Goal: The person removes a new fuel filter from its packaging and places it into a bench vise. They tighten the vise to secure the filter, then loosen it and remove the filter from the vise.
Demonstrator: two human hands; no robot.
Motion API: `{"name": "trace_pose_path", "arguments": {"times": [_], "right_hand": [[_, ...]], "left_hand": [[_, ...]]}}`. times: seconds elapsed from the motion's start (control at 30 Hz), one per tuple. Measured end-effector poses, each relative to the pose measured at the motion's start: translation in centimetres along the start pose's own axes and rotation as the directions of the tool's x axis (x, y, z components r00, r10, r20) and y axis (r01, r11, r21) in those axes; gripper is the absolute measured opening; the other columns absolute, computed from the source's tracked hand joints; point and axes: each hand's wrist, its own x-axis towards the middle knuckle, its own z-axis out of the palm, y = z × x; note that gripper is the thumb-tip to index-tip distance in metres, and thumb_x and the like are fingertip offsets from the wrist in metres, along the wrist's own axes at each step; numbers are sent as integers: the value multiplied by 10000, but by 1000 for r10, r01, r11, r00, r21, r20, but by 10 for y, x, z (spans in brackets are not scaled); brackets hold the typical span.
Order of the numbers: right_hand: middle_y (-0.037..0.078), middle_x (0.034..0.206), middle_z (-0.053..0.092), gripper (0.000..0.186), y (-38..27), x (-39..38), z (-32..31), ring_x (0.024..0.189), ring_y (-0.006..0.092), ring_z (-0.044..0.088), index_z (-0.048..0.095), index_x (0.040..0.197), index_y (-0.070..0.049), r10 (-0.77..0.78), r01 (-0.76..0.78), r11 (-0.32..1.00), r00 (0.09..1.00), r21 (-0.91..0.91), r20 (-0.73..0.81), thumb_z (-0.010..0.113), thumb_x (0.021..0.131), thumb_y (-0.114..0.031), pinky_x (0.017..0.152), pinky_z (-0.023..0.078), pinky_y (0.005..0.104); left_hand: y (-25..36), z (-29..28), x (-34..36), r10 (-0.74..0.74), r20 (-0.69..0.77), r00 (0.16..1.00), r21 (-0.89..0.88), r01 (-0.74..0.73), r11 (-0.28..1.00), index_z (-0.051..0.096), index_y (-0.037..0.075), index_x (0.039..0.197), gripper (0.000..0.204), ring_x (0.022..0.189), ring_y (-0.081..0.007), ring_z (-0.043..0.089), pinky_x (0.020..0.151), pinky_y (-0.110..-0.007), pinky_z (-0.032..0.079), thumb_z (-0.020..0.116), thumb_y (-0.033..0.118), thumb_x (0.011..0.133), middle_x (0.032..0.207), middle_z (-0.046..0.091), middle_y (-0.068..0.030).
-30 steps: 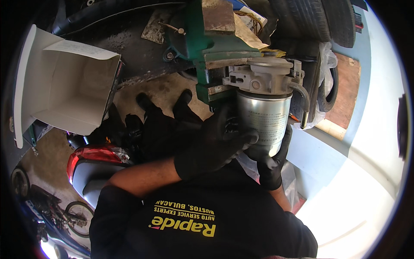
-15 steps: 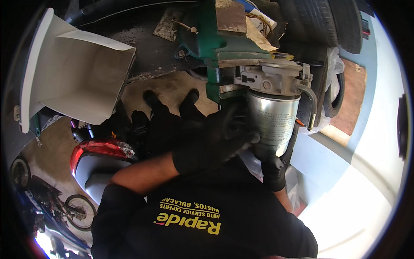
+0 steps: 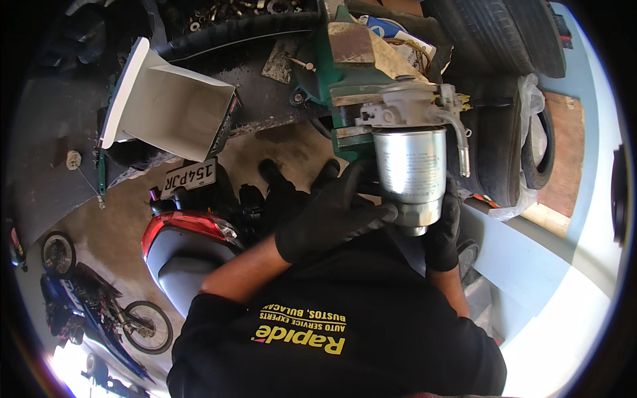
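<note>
A silver fuel filter canister [image 3: 410,162] hangs upright below a grey metal filter head [image 3: 405,107]. The head sits at the jaws of a green bench vise [image 3: 325,93], and a bent outlet pipe [image 3: 461,146] comes down its right side. The canister's faceted lower end and small bottom plug are visible. My left hand [image 3: 328,222], in a black glove, is just left of the canister with thumb and fingers apart, holding nothing. My right hand [image 3: 443,232], also gloved, stands along the canister's lower right side with fingers stretched upward; the canister partly hides it, so contact is unclear.
An open white box [image 3: 179,106] lies on the dark workbench [image 3: 259,99] at left. Tires [image 3: 484,33] stand at the far right beside a light blue wall ledge [image 3: 511,252]. A motorcycle tail [image 3: 192,255] is close on the left, with another motorcycle [image 3: 99,312] behind.
My right hand has come off the canister's lower end and moved to its right side, uncovering the faceted bottom. The left hand's motion blur has gone. The whole view has shifted.
</note>
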Motion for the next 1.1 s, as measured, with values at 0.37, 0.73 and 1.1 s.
{"name": "trace_pose_path", "arguments": {"times": [0.37,0.73,1.1], "right_hand": [[171,1298,644,503,-13,112,-57,1145,238,646,499,1411,9,-446,450,893,885,-5,134,547,1061,-349,1035,492,391],[90,1243,642,386,13,202,-109,1120,163,624,565,1328,-6,-77,26,996,767,89,637,658,981,-148,997,493,329],[190,1038,724,541,180,260,-75,938,300,712,601,1307,-61,118,454,865,228,-213,966,669,972,-480,828,536,439]], "left_hand": [[-46,73,30,335,-363,870,-96,-392,915,340,-60,1534,998,1282,-317,612,1103,-461,489,847,395,804,1440,569,-178],[-77,131,55,405,-747,527,-90,-683,725,288,-59,1564,1002,1273,-420,600,1055,-497,523,759,464,851,1465,513,-280],[-90,155,79,504,-863,38,353,-669,654,445,-37,1478,719,1294,-444,578,1046,-614,522,653,332,898,1446,553,-238]]}}
